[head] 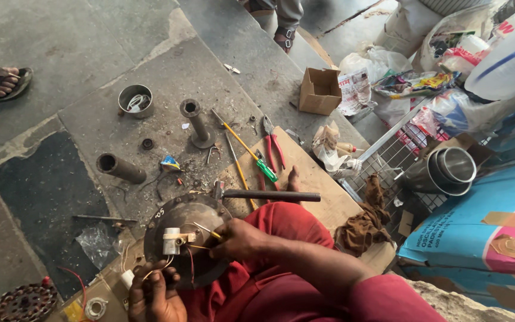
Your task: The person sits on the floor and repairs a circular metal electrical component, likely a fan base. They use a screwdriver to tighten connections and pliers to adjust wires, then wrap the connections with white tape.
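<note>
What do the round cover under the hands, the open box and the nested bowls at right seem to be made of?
Round cover: probably metal, dull grey-brown with worn, grimy patches. Open box: brown corrugated cardboard, matte, flaps folded open. Nested bowls: likely stainless steel, going by the bright mirror-like reflections. The right hand holds a thin yellow-handled tool against the cover; the left hand grips its lower edge.
</note>
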